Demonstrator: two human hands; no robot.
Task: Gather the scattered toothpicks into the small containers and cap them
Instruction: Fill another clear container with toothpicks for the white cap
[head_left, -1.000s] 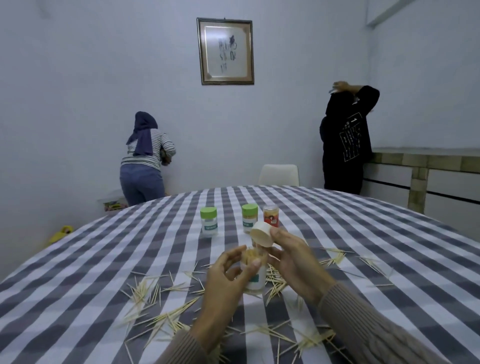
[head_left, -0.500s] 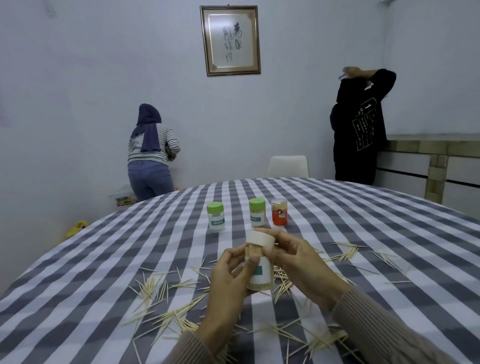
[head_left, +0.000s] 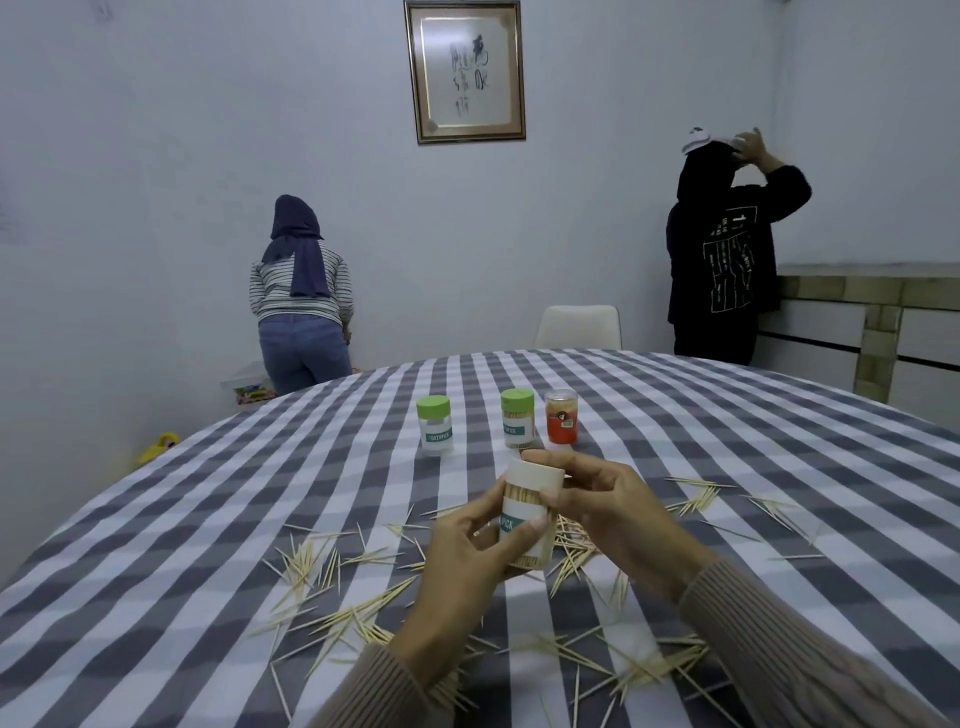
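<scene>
My left hand (head_left: 462, 551) grips a clear toothpick container (head_left: 524, 525) full of toothpicks, held upright above the table. Its cream cap (head_left: 535, 474) sits on top, and my right hand (head_left: 602, 512) pinches that cap with thumb and fingers. Loose toothpicks (head_left: 332, 571) lie scattered on the checked tablecloth (head_left: 208, 519) around and below both hands. Farther back stand two green-capped containers (head_left: 435, 425) (head_left: 518, 418) and a red-labelled one with a clear lid (head_left: 561, 424).
The round table reaches the frame edges on both sides. A white chair (head_left: 577, 326) stands at its far side. Two persons stand with their backs turned at the wall, one at left (head_left: 301, 296), one at right (head_left: 722, 260). A stone counter (head_left: 872, 322) runs along the right.
My right hand has brought the cream cap down from beside the container's mouth onto its top. The camera has tilted and moved closer.
</scene>
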